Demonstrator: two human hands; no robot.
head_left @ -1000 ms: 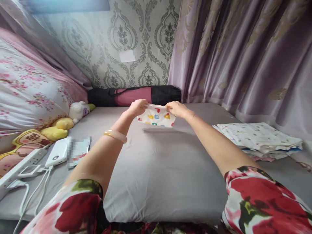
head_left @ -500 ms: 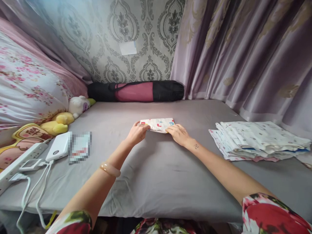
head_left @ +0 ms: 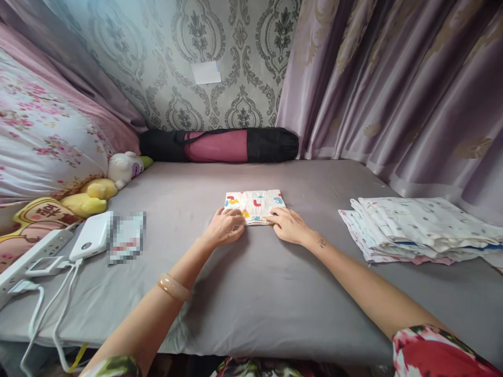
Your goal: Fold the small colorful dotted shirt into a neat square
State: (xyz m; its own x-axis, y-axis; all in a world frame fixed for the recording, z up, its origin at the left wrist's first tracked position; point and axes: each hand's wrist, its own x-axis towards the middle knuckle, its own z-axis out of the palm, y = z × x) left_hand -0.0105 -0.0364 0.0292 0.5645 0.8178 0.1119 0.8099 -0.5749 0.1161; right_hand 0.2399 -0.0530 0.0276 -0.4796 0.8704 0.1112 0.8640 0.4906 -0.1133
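A small folded cloth (head_left: pixel 254 201), white with red, blue and yellow prints, lies in the middle of the grey sheet. My left hand (head_left: pixel 226 226) is at its near left corner, fingers bent over the edge with the thumb at the near side. At the near right corner my right hand (head_left: pixel 288 224) grips the edge in the same way. Both hands cover parts of the near edge, so the thumbs show only partly. A stack of folded printed cloths (head_left: pixel 420 228) lies to the right, apart from my right hand.
A white power bank (head_left: pixel 92 235) with cables and a power strip (head_left: pixel 37 259) lie on the left, beside a blurred-out packet (head_left: pixel 126 238). Plush toys (head_left: pixel 88 198) line the left side. A black and pink rolled bag (head_left: pixel 218 145) lies along the back wall, and curtains (head_left: pixel 377 94) hang at right.
Both hands have come slightly nearer to me with the cloth's near edge. More of the cloth's printed top now shows, and it lies flatter. The view has shifted a little.
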